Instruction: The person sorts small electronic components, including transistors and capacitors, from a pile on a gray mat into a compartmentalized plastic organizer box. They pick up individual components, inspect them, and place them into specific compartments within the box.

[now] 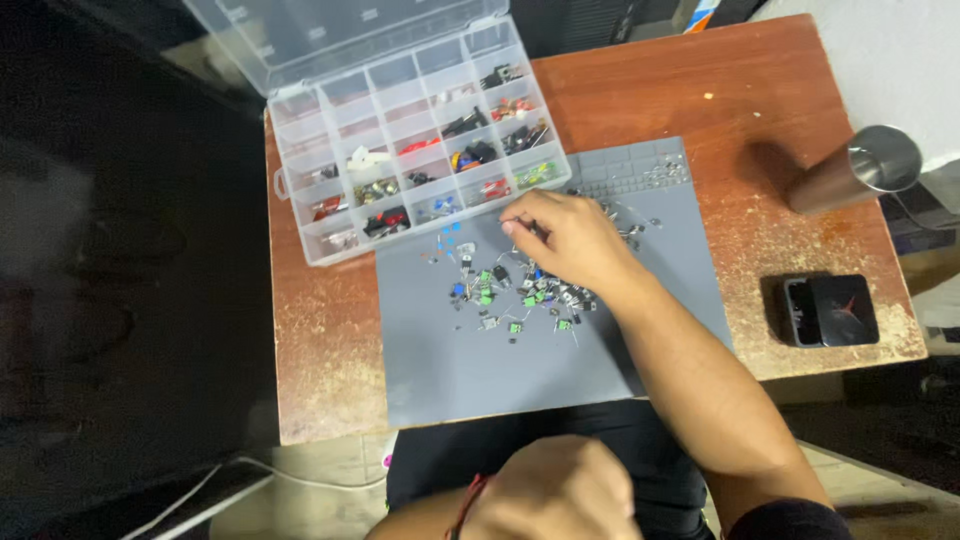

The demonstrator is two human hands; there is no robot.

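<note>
Just below the organizer box point(400, 140), the right hand point(570, 240) reaches over the grey work mat point(450, 370), its fingertips point(512, 226) pinched together at the upper edge of a scatter of small electronic parts point(515, 295); whatever sits in the pinch is too small to make out, so I cannot tell if that grip holds a part. The parts are tiny pieces, green, blue, black and silvery, many with thin wire legs, strewn loosely with no common direction, the whole scatter stretching left to right across the mat's middle. The organizer is clear plastic, its lid thrown back, standing on the wooden desk point(320, 340) and touching the mat's upper left corner; its small compartments hold sorted red, black, green, blue and metallic bits, while several are bare. The left hand point(560, 495), clenched, hangs low at the picture's bottom edge, well apart from the mat's scatter.
</note>
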